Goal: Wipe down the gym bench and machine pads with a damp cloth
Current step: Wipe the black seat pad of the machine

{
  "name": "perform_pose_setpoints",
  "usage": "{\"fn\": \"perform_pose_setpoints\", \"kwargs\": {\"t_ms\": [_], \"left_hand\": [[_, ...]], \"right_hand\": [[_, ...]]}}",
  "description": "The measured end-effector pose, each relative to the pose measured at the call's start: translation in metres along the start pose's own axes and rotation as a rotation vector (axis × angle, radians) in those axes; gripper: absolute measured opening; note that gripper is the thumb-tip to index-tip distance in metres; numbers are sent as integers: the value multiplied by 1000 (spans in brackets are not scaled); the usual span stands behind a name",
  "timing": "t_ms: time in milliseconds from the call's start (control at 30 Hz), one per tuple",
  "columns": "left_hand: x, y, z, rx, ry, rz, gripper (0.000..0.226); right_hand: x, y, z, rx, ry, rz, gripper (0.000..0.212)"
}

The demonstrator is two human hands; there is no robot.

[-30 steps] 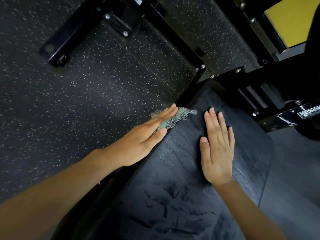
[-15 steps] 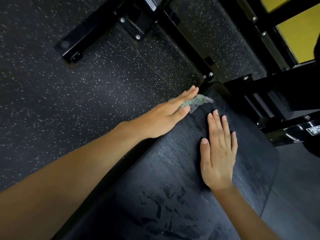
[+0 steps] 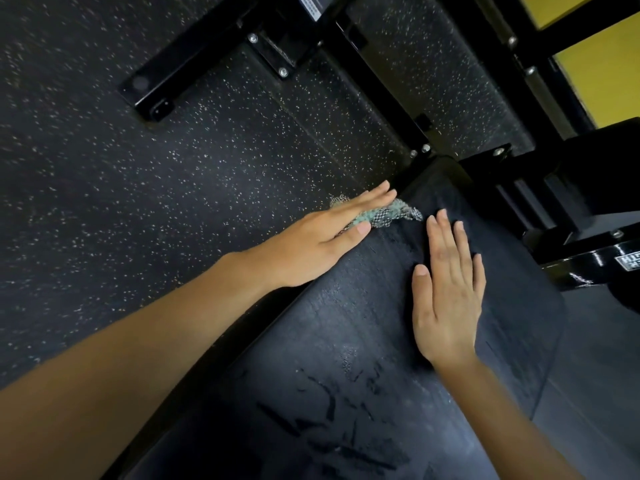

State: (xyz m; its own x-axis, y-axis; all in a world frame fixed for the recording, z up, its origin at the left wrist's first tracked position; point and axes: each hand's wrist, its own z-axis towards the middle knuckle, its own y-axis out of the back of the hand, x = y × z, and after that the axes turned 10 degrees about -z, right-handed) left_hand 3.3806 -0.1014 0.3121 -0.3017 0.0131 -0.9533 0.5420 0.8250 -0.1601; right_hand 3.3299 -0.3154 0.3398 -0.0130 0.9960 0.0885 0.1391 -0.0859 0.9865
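1 cloth (image 3: pixel 391 213) under left hand (image 3: pixel 322 244); label (image 3: pixel 627 263) "HI"

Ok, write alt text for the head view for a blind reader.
The left hand presses a green mesh cloth onto the black bench pad near its far end; the right hand lies flat on the pad beside it.
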Motion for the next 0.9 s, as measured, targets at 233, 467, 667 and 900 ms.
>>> {"fn": "perform_pose_setpoints", "kwargs": {"t_ms": [233, 467, 667, 900], "left_hand": [[9, 6, -38, 56, 39, 59, 50], [16, 6, -75, 68, 64, 14, 52], [20, 5, -98, 69, 54, 9, 53], [8, -1, -54, 48, 29, 11, 53]], "right_hand": [[7, 2, -5, 73, -31, 33, 59], [41, 2, -36, 104, -46, 56, 60], [75, -1, -78, 115, -3, 49, 58], [85, -5, -82, 68, -59, 21, 57]]}}
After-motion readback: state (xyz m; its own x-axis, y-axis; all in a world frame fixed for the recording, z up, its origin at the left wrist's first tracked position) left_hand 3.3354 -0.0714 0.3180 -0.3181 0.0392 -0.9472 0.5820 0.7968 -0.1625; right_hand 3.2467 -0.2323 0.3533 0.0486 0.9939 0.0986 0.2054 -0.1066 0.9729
